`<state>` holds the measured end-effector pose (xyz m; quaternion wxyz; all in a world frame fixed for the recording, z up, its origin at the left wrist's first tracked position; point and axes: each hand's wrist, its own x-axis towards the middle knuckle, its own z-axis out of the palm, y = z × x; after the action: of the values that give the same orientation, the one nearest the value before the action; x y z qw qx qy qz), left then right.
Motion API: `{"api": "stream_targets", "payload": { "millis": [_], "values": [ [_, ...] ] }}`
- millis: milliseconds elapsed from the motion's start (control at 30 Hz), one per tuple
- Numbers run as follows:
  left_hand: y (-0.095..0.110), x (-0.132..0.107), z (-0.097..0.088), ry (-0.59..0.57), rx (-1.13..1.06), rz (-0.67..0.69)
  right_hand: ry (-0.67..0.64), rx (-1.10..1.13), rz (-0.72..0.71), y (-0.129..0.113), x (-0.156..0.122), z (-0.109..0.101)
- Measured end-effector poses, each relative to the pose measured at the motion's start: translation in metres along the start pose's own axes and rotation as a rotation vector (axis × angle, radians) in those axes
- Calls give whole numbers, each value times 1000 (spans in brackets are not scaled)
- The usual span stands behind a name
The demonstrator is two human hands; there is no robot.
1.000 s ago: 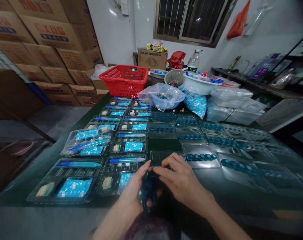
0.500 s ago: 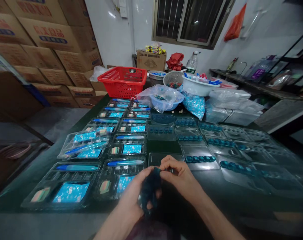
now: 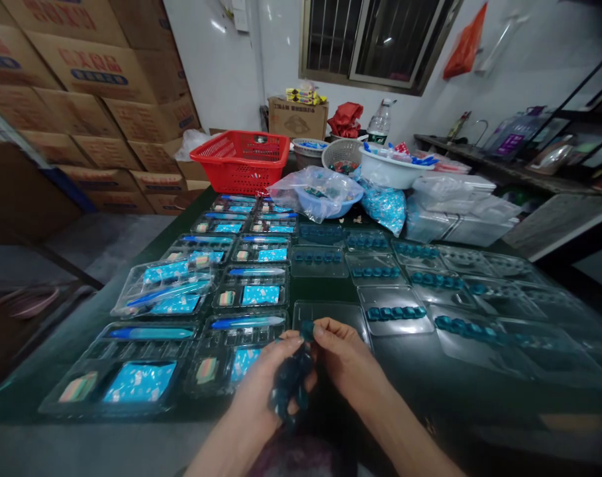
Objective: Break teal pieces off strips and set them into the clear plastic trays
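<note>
My left hand (image 3: 268, 374) is closed around a clump of glossy dark teal pieces (image 3: 289, 381), their exact kind unclear. Between the fingertips of my right hand (image 3: 345, 348) is a single small teal piece (image 3: 307, 330), held just above the clump and close to the left thumb. Beneath and behind both hands lies a clear plastic tray (image 3: 330, 311). To the right, a clear tray holds a row of similar teal pieces (image 3: 396, 313). Left of my hands, a compartment tray carries a blue pen (image 3: 248, 322), a striped eraser-like block (image 3: 207, 370) and a blue patterned packet (image 3: 244, 363).
More filled trays (image 3: 253, 291) stand in columns on the left of the dark table. A red basket (image 3: 241, 162), a plastic-covered blue bowl (image 3: 330, 202), a white basin (image 3: 393, 173) and stacked clear plastic (image 3: 459, 215) line the back. Cartons (image 3: 97, 73) are piled at the left wall.
My right hand has shifted slightly left and turned, bringing a teal piece up at its fingertips. My left hand still holds the clump, slightly lower.
</note>
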<state>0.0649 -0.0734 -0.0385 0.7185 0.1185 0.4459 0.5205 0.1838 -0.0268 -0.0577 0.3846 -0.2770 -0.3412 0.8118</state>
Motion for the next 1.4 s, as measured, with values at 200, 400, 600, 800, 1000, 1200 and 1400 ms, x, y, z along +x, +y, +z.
{"api": "stream_targets", "payload": {
  "millis": [200, 400, 600, 800, 1000, 1200, 1400],
  "values": [
    [1, 0, -1, 10, -13, 4, 65, -478, -291, -14, -4, 2],
    [0, 0, -1, -21, 65, -28, -186, -913, -407, -39, -10, -3],
    [-2, 1, 1, -166, 1, -41, -171, -689, -215, -36, -9, -17],
    [-4, 3, 1, -222, -62, -90, -120, -640, -202, -33, -9, -21],
    [-6, 2, -2, -207, -59, -105, -71, -716, -233, -33, -12, -21],
    [-4, 1, -2, -253, -59, -80, 20, -775, -282, -31, -13, -23],
    [-6, 2, -2, -99, 1, -127, -3, -700, -237, -35, -16, -23]
  ]
}}
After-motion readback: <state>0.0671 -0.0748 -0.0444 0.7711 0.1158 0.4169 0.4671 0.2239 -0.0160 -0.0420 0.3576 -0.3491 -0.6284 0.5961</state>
